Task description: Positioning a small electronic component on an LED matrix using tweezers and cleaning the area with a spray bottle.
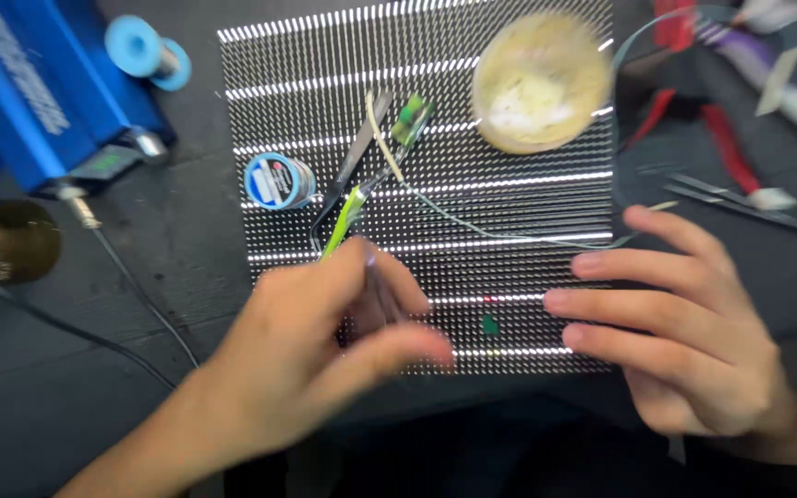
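Note:
A square black LED panel (528,129) with rows of lit white dots lies flat in the middle of the dark bench. My left hand (325,360) is over its near left part, fingers pinched around a thin dark tool (375,286) whose tip is blurred. My right hand (684,323) rests flat on the panel's right near edge, fingers spread and pointing left, holding nothing. A small green mark (489,323) shows on the panel between the two hands.
On the panel lie metal tweezers (357,152), a yellow-green wire (341,221), a small solder spool (279,181) and a round beige dish (541,81). A blue box (29,92), a blue spool (145,51) and a brass disc (6,242) stand left. Red-handled tools (721,138) lie right.

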